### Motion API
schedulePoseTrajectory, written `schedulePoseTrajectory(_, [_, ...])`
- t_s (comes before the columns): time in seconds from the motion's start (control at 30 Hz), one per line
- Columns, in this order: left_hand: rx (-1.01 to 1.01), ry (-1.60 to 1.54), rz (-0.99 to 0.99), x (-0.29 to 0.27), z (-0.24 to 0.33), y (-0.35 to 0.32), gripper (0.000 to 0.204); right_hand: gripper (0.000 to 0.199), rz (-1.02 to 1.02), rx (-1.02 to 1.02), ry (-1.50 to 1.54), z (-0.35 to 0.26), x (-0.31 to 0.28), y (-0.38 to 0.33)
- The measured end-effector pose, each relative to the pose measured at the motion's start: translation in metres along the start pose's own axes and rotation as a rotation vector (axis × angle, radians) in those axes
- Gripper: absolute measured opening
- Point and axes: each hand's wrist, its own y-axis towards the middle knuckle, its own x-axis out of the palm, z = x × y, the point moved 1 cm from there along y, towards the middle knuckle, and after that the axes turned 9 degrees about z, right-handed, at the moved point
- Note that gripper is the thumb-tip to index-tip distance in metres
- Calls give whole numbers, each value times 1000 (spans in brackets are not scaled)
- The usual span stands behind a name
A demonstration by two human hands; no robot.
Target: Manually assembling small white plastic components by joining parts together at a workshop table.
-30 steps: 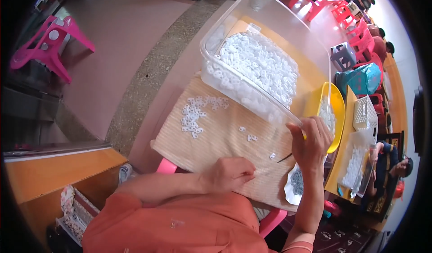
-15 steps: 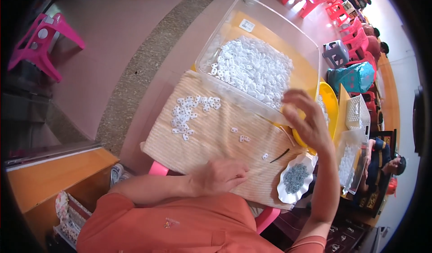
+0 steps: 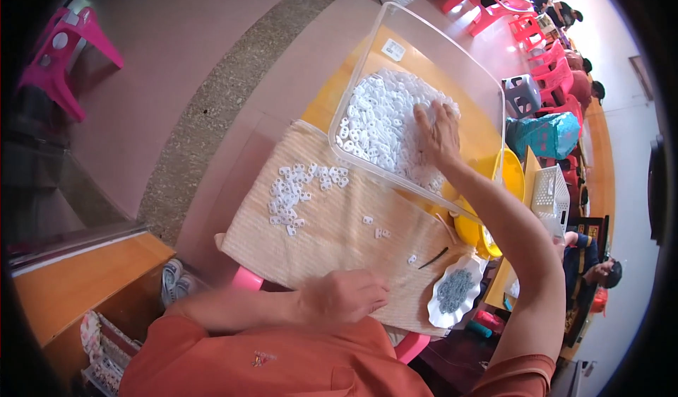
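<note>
My right hand (image 3: pixel 441 134) reaches into a large clear plastic bin (image 3: pixel 406 179), its fingers spread over a heap of small white plastic pieces (image 3: pixel 385 111) with holes. My left hand (image 3: pixel 346 294) is closed, fingers curled, over the near edge of the beige striped cloth (image 3: pixel 332 234); whether it holds anything is hidden. A cluster of white pieces (image 3: pixel 288 192) lies on the cloth's left part. Farther right are a few loose white pieces (image 3: pixel 381 234) and a thin black stick (image 3: pixel 433 258). Small grey parts (image 3: pixel 455 289) fill a white scalloped dish (image 3: pixel 438 317) at the right.
A yellow basin (image 3: pixel 515 178) stands partly behind my right forearm, with a white perforated basket (image 3: pixel 551 193) beyond it. A pink stool (image 3: pixel 74 58) is on the floor at left. Other people sit at the far right, near a teal bag (image 3: pixel 554 135) and red chairs.
My right hand has moved forward and left, from above the bin's near right corner down to the white pieces inside. My left hand stays in about the same place. The view has shifted slightly.
</note>
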Motion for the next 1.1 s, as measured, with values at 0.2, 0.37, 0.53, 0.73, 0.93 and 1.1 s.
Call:
schedulePoseTrajectory(0.2, [1, -23, -9, -5, 3, 2, 17, 76, 72, -283, 17, -37, -5, -24])
schedulePoseTrajectory(0.37, [-1, -24, -10, -1, 2, 1, 18, 76, 91, -422, -40, -41, -2, -22])
schedulePoseTrajectory(0.53, [27, -4, -31, 0, 0, 0, 18, 64, 78, -376, -92, -43, 2, -15])
schedulePoseTrajectory(0.73, [-12, -10, -62, 0, 1, -2, 12, 41, 56, -396, -123, -45, -1, -4])
schedulePoseTrajectory(0.93, [34, -7, -27, 1, -2, -3, 16, 29, -13, -512, -100, -42, -3, 10])
schedulePoseTrajectory(1.1, [34, 11, -29, 1, 0, -4, 14, 28, -44, -520, -119, -45, -12, 19])
